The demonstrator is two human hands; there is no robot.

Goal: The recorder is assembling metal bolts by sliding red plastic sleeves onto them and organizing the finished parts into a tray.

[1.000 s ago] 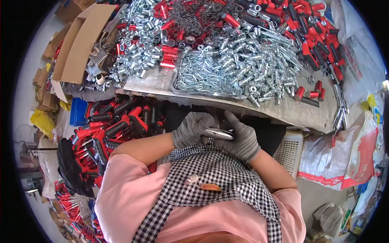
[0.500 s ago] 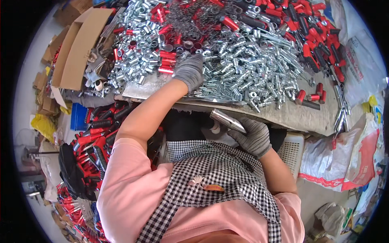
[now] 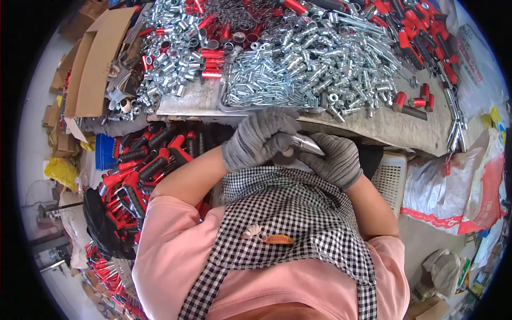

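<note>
1. Loose hardware covers the bench [image 3: 392, 125] ahead of you: silvery metal parts [image 3: 341, 64] in a broad heap, small pins [image 3: 266, 80] in a shallow tray [image 3: 234, 108], dark springs [image 3: 234, 18] at the back and red sleeves [image 3: 212, 61] left of the tray.
2. Beside you, red-and-black handles [image 3: 152, 168] are piled on your left; a white basket [image 3: 388, 181] and a sack [image 3: 437, 186] sit on your right.
3. Your tube [image 3: 308, 144] is bright, smooth, polished metal, with strong highlights along its upper face and darker reflections below. Both its ends are partly hidden or too small to read clearly.
4. You have it between your gloved hands, just beyond the top of your checked apron [image 3: 298, 213] and near the bench's front edge.
5. Its long axis slants: one end points away from you and leftward, the other toward you and rightward.
6. Your right hand [image 3: 337, 160] is closed around the tube. Your left hand [image 3: 261, 136] has its fingers curled at the far-left end; I cannot tell whether it grips the tube or a small part.
7. Red printing marks the sack, and your apron carries a yellow-orange badge [image 3: 279, 239] whose lettering is too small to make out. I see no marking on the tube's visible side.
</note>
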